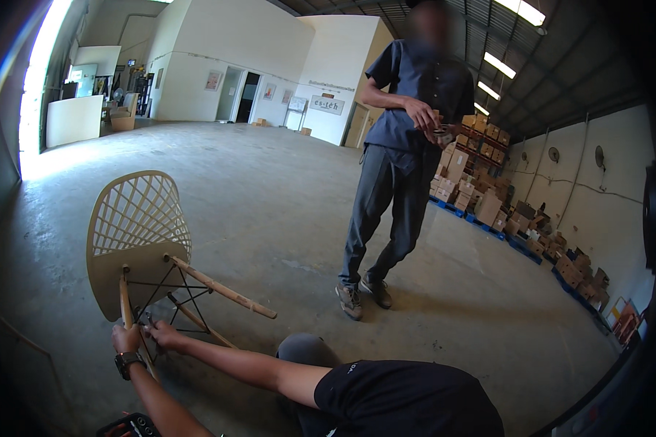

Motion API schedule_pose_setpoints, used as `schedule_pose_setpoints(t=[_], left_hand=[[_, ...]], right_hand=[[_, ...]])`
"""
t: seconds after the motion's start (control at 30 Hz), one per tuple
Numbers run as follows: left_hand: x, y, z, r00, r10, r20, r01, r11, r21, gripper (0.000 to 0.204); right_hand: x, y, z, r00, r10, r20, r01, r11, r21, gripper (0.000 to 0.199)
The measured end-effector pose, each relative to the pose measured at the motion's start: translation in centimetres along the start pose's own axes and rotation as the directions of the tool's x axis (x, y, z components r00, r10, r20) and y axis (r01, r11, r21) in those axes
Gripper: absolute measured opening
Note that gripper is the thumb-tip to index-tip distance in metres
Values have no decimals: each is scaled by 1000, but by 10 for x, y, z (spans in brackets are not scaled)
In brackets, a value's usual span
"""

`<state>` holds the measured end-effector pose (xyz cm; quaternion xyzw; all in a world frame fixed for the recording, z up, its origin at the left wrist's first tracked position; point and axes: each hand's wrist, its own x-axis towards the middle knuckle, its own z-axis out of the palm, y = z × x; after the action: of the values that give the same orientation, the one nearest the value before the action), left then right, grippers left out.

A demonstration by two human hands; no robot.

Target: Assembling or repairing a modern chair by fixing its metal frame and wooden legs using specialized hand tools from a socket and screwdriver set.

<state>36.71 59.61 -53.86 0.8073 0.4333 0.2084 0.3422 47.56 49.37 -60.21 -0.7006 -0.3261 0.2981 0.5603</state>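
A cream plastic chair (108, 290) with a latticed back lies tipped over on the floor at the left, its underside and legs turned toward me. Thin black metal rods (192, 295) cross between its wooden legs. My left hand (126, 339), with a dark watch at the wrist, is closed around the nearest wooden leg (125, 297). Just to its right, my right hand (164, 336) is closed beside the same leg, close to the rods. A small dark piece shows at its fingertips, too small to name.
Another person (408, 138) stands ahead of me, holding a small thing in both hands. Stacked cardboard boxes (455, 166) on blue pallets (485, 222) line the right wall. A dark device (130, 424) sits at the lower left edge. Concrete floor (262, 189) stretches toward white walls.
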Motion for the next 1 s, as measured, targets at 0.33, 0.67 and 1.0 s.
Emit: schedule_pose_setpoints(t=[0.33,0.67,1.0], left_hand=[[-3,-20,-4,999,-8,-37,10,999,41,61],[-12,-8,-19,997,44,56,-50,993,110,60],[-4,-1,-16,995,38,95,-45,997,70,67]], right_hand=[[6,-7,25,909,-410,74,416,903,-107,27],[-8,-40,0,935,-237,263,218,971,100,36],[3,-27,-12,935,-168,313,110,975,194,28]])
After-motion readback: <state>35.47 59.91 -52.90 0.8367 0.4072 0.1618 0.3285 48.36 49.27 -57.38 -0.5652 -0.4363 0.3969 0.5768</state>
